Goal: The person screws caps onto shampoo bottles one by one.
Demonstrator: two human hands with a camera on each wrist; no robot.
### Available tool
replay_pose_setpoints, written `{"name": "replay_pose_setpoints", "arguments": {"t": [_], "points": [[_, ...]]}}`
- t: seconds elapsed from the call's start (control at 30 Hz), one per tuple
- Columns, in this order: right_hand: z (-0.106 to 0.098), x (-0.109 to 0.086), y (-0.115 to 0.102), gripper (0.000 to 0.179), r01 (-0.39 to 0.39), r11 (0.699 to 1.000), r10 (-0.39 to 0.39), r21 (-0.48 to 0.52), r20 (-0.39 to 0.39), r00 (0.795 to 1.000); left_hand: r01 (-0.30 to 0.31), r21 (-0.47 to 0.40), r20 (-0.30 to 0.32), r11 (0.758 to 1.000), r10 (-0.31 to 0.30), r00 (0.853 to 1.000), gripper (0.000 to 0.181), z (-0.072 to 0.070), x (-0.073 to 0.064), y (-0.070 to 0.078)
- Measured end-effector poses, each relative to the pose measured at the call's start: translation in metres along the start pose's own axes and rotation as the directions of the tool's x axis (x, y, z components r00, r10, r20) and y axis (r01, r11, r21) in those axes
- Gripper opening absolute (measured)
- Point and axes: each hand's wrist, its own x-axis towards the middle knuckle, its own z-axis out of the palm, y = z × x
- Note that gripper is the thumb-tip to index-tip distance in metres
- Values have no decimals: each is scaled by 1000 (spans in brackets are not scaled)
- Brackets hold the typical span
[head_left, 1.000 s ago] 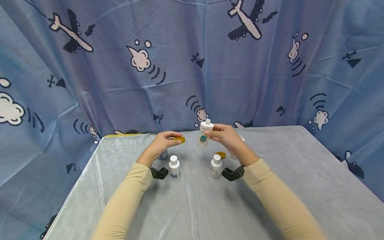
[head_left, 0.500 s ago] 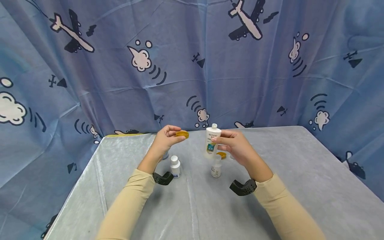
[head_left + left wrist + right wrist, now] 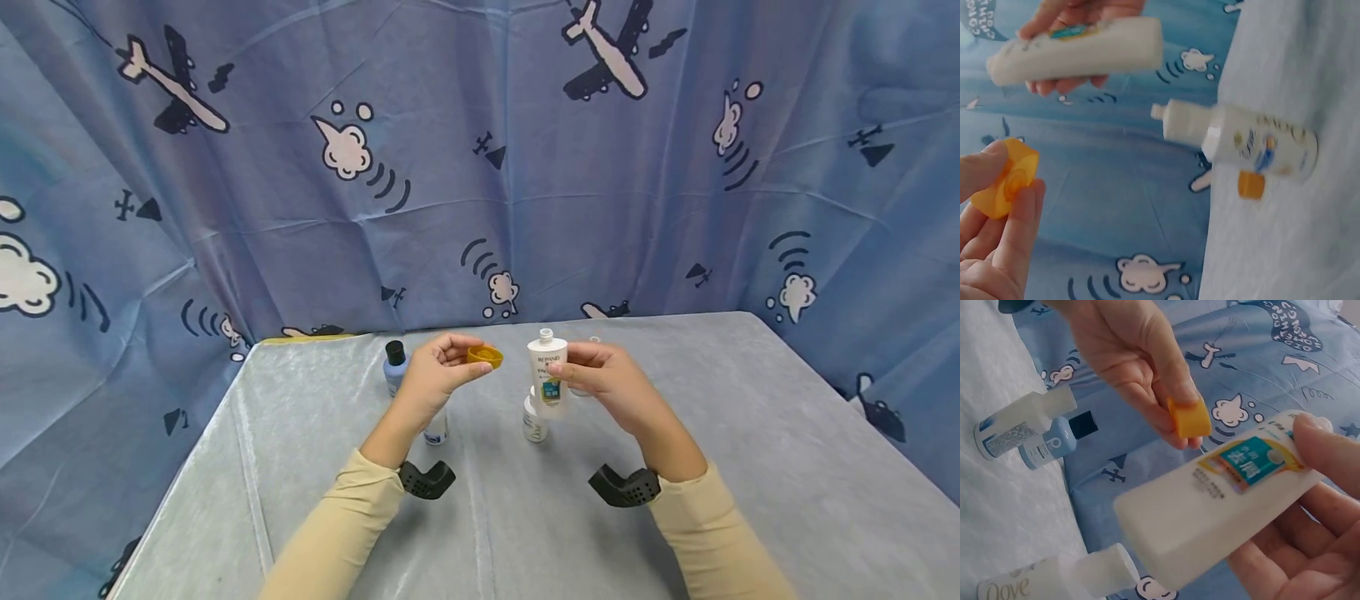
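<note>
My left hand [image 3: 435,375] pinches an orange-yellow bottle cap [image 3: 486,357] between thumb and fingers, its hollow underside showing. My right hand [image 3: 609,380] grips a white shampoo bottle [image 3: 540,379] with a teal and yellow label. The bottle is held almost upright above the table, and its threaded white neck is bare. Cap and bottle are apart, side by side, with the cap left of the neck. In the right wrist view the thumb lies on the label side of the bottle [image 3: 1172,519] and the fingers lie behind it.
A white Dove bottle [image 3: 1266,140] stands below the held bottle, partly covered by it in the head view. Another orange cap [image 3: 1251,185] lies beside it. On the left stand a white bottle [image 3: 1025,422] and a blue bottle with a black lid [image 3: 394,367]. Behind the table hangs a blue curtain [image 3: 300,275].
Both hands have come nearer and shifted right, carrying cap and bottle. The cap has turned to show its inside. The blue bottle's black lid has come into view from behind the left hand.
</note>
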Motion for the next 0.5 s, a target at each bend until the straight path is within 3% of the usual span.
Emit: {"name": "replay_pose_setpoints", "arguments": {"t": [0.2, 0.33, 0.5], "points": [[1, -3, 0, 44, 42, 998, -43, -49, -23, 999, -21, -47, -4, 999, 21, 1000, 38, 8, -5, 2], [5, -6, -1, 43, 81, 994, -81, -79, 10, 997, -40, -28, -24, 999, 39, 999, 39, 11, -7, 2], [9, -8, 0, 43, 75, 990, -73, -116, 19, 997, -29, -14, -39, 999, 29, 999, 39, 12, -11, 2]]}}
